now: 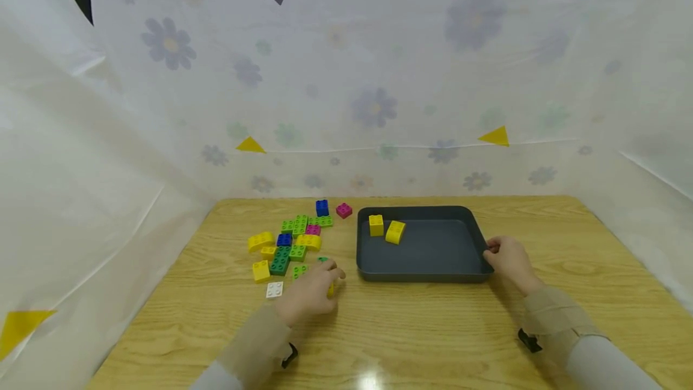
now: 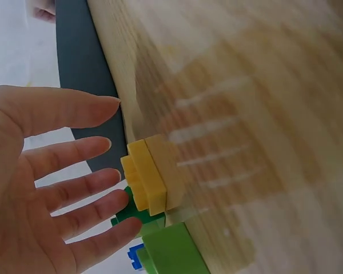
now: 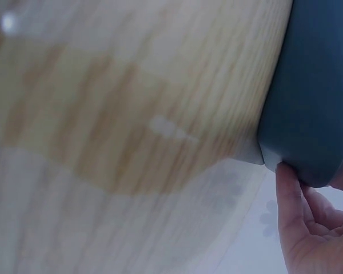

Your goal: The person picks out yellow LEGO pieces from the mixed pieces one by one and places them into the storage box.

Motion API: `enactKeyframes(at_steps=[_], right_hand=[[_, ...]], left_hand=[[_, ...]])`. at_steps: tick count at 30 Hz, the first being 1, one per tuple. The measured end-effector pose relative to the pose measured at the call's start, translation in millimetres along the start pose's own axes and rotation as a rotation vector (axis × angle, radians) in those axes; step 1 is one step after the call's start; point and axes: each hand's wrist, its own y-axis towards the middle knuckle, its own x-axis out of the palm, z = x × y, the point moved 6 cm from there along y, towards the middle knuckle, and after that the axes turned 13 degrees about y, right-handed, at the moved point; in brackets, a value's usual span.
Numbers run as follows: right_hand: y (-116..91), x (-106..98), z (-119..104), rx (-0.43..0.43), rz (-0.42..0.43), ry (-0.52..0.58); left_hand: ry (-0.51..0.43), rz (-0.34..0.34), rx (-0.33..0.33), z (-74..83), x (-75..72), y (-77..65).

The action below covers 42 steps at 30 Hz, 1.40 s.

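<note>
My left hand (image 1: pixel 311 292) is over the near right side of a spread of toy building bricks, its fingers extended and nothing held. Right by its fingertips in the left wrist view stands a yellow brick (image 2: pixel 153 178), mostly hidden by the hand in the head view. A light green brick (image 2: pixel 174 248) and a dark green brick (image 2: pixel 126 214) are close to it. My right hand (image 1: pixel 511 262) pinches the right rim of a dark grey tray (image 1: pixel 428 257), thumb and fingers at its near corner. Inside the tray lie a square yellow brick (image 1: pixel 376 225) and a curved yellow brick (image 1: pixel 395 232).
Left of the tray, several loose bricks lie on the wooden table (image 1: pixel 411 330), among them a white brick (image 1: pixel 274 289), a blue brick (image 1: pixel 322 208) and a magenta brick (image 1: pixel 343 210). A flower-patterned curtain (image 1: pixel 325 77) hangs behind the table and along both sides.
</note>
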Motion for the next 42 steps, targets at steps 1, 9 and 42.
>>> enactKeyframes(at_steps=[1, 9, 42], right_hand=[[-0.3, -0.2, -0.5, -0.004, 0.0, 0.001], [-2.1, -0.5, -3.4, -0.012, 0.003, -0.002], [-2.5, -0.3, -4.8, 0.0, -0.008, 0.002]], left_hand=[[-0.003, -0.006, -0.006, -0.6, 0.9, -0.5], [0.041, -0.017, -0.013, -2.3, 3.5, -2.7], [-0.036, -0.057, 0.02, 6.6, -9.8, 6.3]])
